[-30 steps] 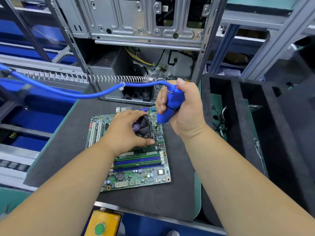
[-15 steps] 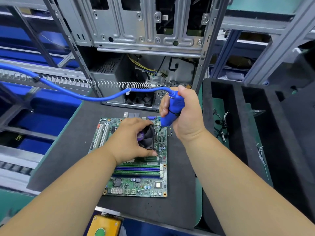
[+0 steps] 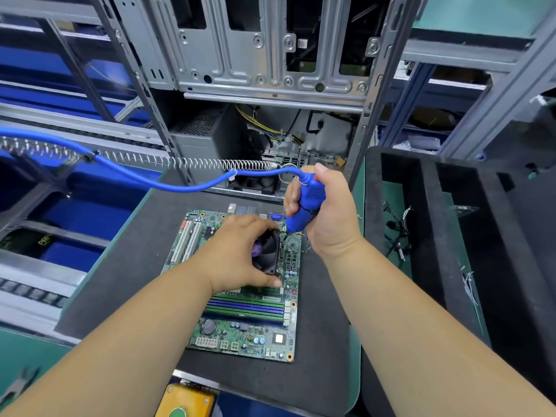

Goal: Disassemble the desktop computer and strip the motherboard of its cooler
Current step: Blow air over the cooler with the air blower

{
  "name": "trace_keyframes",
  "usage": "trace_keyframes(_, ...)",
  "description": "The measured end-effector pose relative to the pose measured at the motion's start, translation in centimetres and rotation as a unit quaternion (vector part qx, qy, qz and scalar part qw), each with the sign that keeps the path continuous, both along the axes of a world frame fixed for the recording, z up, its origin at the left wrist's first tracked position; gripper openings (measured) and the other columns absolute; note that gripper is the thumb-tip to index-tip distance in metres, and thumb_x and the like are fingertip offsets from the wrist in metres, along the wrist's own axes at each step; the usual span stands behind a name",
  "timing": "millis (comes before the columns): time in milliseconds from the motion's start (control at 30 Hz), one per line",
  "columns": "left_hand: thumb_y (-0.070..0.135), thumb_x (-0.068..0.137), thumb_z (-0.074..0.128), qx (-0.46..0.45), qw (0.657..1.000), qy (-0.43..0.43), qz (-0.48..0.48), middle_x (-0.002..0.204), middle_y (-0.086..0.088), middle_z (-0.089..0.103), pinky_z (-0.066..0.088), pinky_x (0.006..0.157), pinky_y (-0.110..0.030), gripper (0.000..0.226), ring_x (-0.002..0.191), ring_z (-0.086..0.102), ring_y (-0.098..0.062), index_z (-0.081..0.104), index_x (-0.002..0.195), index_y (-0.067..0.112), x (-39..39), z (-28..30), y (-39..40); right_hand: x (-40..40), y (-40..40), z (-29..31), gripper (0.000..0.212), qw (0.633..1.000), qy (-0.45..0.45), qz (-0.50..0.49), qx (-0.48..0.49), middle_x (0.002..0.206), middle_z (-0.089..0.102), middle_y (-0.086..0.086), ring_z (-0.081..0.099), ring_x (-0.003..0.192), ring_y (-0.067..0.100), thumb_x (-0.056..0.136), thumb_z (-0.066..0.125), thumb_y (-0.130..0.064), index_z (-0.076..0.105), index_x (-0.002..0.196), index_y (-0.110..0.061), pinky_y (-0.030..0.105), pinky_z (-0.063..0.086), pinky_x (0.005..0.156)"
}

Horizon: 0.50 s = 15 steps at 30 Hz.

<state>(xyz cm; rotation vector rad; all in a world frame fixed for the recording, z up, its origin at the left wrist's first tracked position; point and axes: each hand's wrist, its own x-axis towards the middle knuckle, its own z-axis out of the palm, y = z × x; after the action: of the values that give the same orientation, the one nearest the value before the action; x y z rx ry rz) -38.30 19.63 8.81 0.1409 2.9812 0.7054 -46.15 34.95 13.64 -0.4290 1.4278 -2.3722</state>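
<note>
Your right hand [image 3: 326, 219] is wrapped tight around the blue screwdriver [image 3: 307, 203], thumb up on top, and its tip comes down at the far right corner of the cooler fan [image 3: 268, 254], just past your left fingertips. Your left hand [image 3: 237, 251] curls over that fan, fingers on its far edge and thumb on its near edge, holding it on the motherboard [image 3: 240, 326], which lies flat on the dark mat [image 3: 144, 266] under both hands. Beyond your knuckles the computer case [image 3: 264, 70] stands open, and the screwdriver's blue hose [image 3: 150, 179] runs off past your left hand.
</note>
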Motion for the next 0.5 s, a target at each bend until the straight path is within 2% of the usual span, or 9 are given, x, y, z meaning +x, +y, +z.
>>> trace_keyframes(133,0.065,0.049,0.083,0.001,1.0,-0.001,-0.002,0.119,0.013,0.047,0.032,0.103,-0.03,0.103,0.114,0.035,-0.016,0.044,0.138,0.031,0.0,0.0,0.0,0.2,0.0,-0.4,0.04,1.0,0.005,0.007,0.019,0.051,0.05,0.004,0.044,0.046,0.02,0.073,0.052,-0.047,0.05,0.065,-0.008,0.025,0.038,0.047)
trace_keyframes(267,0.073,0.047,0.077,0.016,0.999,-0.044,-0.017,0.114,0.017,0.041,0.032,0.097,-0.027,0.103,0.111,0.032,-0.013,0.041,0.136,0.035,-0.1,0.7,0.0,0.3,0.0,-0.3,0.027,1.0,0.018,0.006,0.018,0.052,0.053,0.002,0.045,0.045,0.019,0.073,0.053,-0.046,0.06,0.06,-0.024,0.026,0.039,0.049)
trace_keyframes(367,0.08,0.057,0.064,0.071,0.996,-0.057,0.02,0.11,0.014,0.048,0.037,0.098,-0.03,0.086,0.114,0.042,-0.014,0.048,0.13,0.037,-0.7,1.5,0.2,0.3,-0.1,-0.2,0.025,0.999,0.025,0.021,0.034,0.052,0.052,0.001,0.045,0.046,0.019,0.072,0.052,-0.045,0.06,0.059,-0.026,0.027,0.039,0.049)
trace_keyframes(433,0.075,0.066,0.064,0.045,0.997,-0.026,0.051,0.105,0.011,0.051,0.04,0.099,-0.036,0.07,0.112,0.048,-0.018,0.054,0.121,0.034,-1.0,1.7,0.6,0.2,-0.2,-0.2,0.027,0.998,0.034,0.03,0.049,0.052,0.052,0.002,0.044,0.046,0.019,0.072,0.051,-0.045,0.057,0.058,-0.022,0.027,0.038,0.049)
trace_keyframes(500,0.078,0.063,0.063,-0.005,0.997,-0.036,0.062,0.11,0.009,0.048,0.038,0.102,-0.04,0.076,0.115,0.042,-0.02,0.052,0.123,0.034,-0.9,1.8,1.0,0.3,-0.4,-0.3,0.03,0.997,0.036,0.036,0.054,0.052,0.052,0.003,0.043,0.046,0.02,0.072,0.052,-0.045,0.055,0.059,-0.019,0.027,0.038,0.048)
